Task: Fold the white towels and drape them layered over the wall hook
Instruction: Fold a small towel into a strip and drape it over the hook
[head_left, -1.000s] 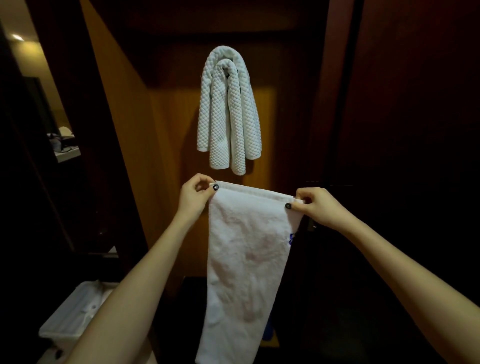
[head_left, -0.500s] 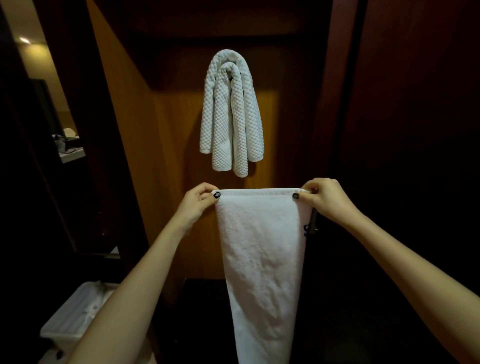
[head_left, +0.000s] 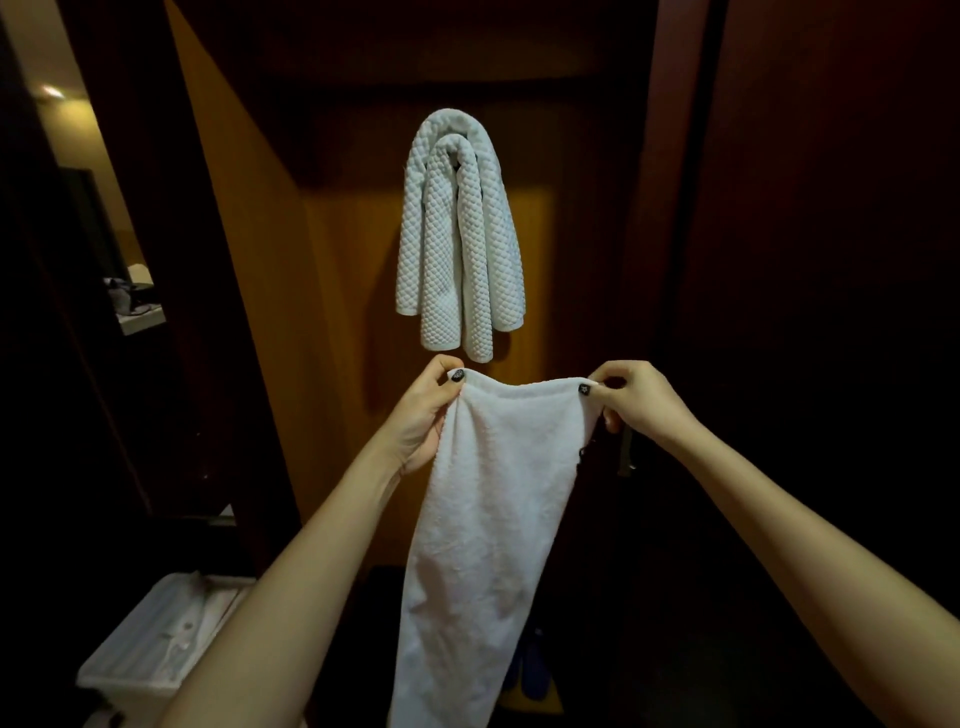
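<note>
**Towel spread by its top corners beneath the loaded hook**

White terry towel (head_left: 498, 493) hung lengthwise as a narrow folded band, its lower end dropping past the bottom edge of the view. The left hand (head_left: 423, 415) pinched the top left corner between thumb and curled fingers. The right hand (head_left: 641, 400) pinched the top right corner the same way, so both grips were closed on cloth and nothing else. Holding the two corners apart made the upper edge nearly taut, with only a slight sag in the middle. That probably let the weight of the cloth pull the layers straight and show whether the fold lay even.

Just above the hands, and apart from them, what looked like two waffle-weave towels (head_left: 460, 234) were draped on the wall hook, the outer arch riding over the inner one. The hook itself was hidden under their crown. They hung against the lit wooden panel (head_left: 337, 322), near its middle. Layered so, the top of the arch seemed to offer a seat for the next towel.

By that reading the task stood well along, with the held towel left to place. The next move would likely call for lifting the band, centring it over the crown and letting both ends fall evenly. An off-centre drape could slide off or drag the others down. A white lidded bin (head_left: 150, 639) sat low at the left.
</note>
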